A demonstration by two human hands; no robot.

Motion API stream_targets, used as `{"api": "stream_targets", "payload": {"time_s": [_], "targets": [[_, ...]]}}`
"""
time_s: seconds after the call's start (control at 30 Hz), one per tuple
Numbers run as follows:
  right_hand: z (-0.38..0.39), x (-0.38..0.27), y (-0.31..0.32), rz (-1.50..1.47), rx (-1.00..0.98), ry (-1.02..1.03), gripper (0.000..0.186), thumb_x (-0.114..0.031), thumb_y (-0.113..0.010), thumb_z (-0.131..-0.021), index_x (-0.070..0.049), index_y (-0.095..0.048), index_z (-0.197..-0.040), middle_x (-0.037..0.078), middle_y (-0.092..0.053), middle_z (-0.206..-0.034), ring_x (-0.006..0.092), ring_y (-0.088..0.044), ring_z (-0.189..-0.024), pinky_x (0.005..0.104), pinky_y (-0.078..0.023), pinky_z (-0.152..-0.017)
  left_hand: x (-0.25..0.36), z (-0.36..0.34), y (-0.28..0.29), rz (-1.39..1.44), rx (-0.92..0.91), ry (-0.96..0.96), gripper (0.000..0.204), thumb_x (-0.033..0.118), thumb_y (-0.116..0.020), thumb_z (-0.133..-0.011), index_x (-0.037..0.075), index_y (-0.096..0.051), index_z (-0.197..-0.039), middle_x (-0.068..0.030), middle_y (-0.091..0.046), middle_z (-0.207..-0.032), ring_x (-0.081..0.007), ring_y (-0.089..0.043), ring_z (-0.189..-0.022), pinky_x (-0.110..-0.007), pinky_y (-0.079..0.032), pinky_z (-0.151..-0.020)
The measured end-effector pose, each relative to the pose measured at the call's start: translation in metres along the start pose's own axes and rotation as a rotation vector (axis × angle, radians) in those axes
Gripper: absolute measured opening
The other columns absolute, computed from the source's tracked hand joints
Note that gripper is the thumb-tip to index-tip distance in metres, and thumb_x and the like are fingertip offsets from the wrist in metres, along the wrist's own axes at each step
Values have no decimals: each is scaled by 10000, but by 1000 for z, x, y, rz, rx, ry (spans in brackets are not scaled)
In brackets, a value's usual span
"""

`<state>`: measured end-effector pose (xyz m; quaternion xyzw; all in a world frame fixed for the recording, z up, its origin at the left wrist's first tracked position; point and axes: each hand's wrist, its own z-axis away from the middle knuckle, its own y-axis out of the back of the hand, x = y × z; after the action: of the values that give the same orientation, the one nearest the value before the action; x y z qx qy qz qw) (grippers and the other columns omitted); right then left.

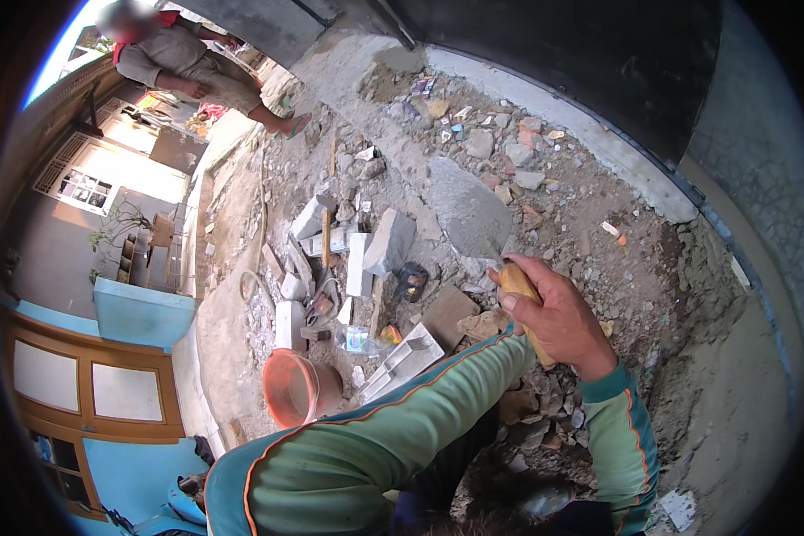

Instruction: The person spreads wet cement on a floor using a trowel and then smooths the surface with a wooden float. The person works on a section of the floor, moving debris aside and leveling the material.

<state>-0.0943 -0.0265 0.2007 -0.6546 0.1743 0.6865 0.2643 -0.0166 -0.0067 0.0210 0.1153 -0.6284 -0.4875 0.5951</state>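
Observation:
My right hand (558,313) is closed round the yellowish wooden handle (520,288) of a trowel. The wide grey blade (467,205) points away from me, its face coated with cement, above the rubble. My left forearm in its green sleeve (438,384) crosses from the lower left, and its cuff ends beside the handle. The left hand itself is hidden behind the handle and my right hand, so its fingers do not show. Broken stones and loose soil (590,250) lie around and below the trowel.
An orange bucket (326,389) stands left of my left arm. Near it lie white blocks (390,241), a grey tray-like piece (405,362) and a wooden stick (325,237). A dark metal panel (590,62) borders the far side. Another person (183,58) stands at the upper left.

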Motion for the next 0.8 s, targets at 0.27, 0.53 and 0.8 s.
{"api": "stream_targets", "payload": {"time_s": [0.27,0.53,0.8], "targets": [[117,-2,-17,-24,212,-129,534,-128,-660,-922,3,-484,-1409,150,-649,-1155,251,-652,-1020,384,-523,-901,-31,-16,-4,-45,104,-54,844,398,-578,-961,19,-171,-1597,-311,-29,-1640,-549,-523,-1246,-529,-473,-1019],[278,89,-2,256,631,-408,439,7,-550,-929,3,-485,-1364,64,-588,-964,147,-571,-852,297,-495,-778,-4,-5,4,2,1,-12,780,342,-531,-992,1,-165,-1590,-309,-23,-1639,-549,-517,-1255,-535,-466,-1023],[336,135,-49,494,516,-581,492,-66,-675,-853,-26,-444,-1286,225,-619,-976,427,-627,-859,476,-497,-780,-19,-13,-3,-28,103,-55,788,334,-543,-989,10,-161,-1596,-293,-2,-1649,-526,-577,-1176,-546,-481,-987]]}}
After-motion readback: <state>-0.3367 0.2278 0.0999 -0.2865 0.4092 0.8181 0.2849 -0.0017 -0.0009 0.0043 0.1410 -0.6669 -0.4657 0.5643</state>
